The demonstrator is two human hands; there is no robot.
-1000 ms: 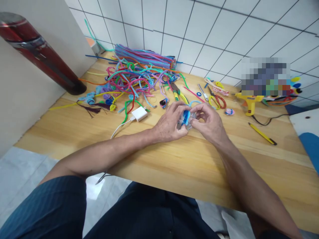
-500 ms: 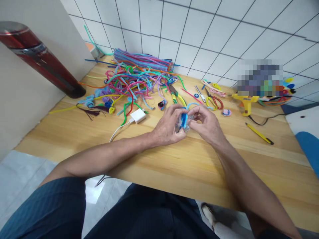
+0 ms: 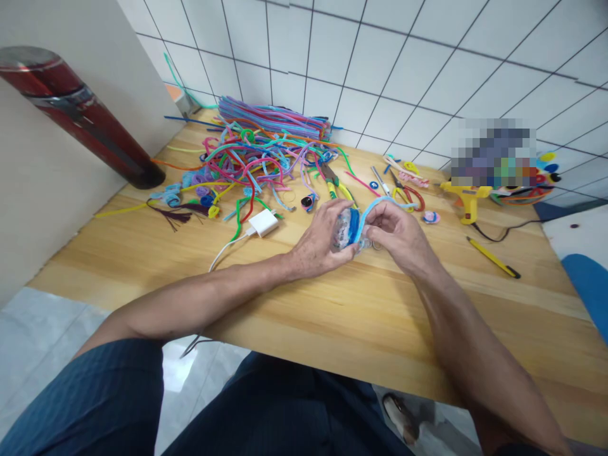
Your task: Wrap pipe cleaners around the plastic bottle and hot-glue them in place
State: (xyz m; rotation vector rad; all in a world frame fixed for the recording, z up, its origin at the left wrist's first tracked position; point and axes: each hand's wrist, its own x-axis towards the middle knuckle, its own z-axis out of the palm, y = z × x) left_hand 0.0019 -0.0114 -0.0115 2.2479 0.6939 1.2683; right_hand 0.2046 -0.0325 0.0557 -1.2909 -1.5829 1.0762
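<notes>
Winding step — left hand [image 3: 323, 244] grips a small clear object [image 3: 342, 233]; right hand [image 3: 396, 231] pinches a blue pipe cleaner [image 3: 368, 212] looped over it. Next turn likely needs steady tension.

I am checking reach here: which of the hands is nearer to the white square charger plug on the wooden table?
Left. The left hand sits just right of the white square charger plug; the right hand is farther right, beyond the left one.

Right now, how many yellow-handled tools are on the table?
3: pliers behind the left hand, scissors behind the right hand, glue gun far right. The pipe cleaner pile may hide more.
</notes>
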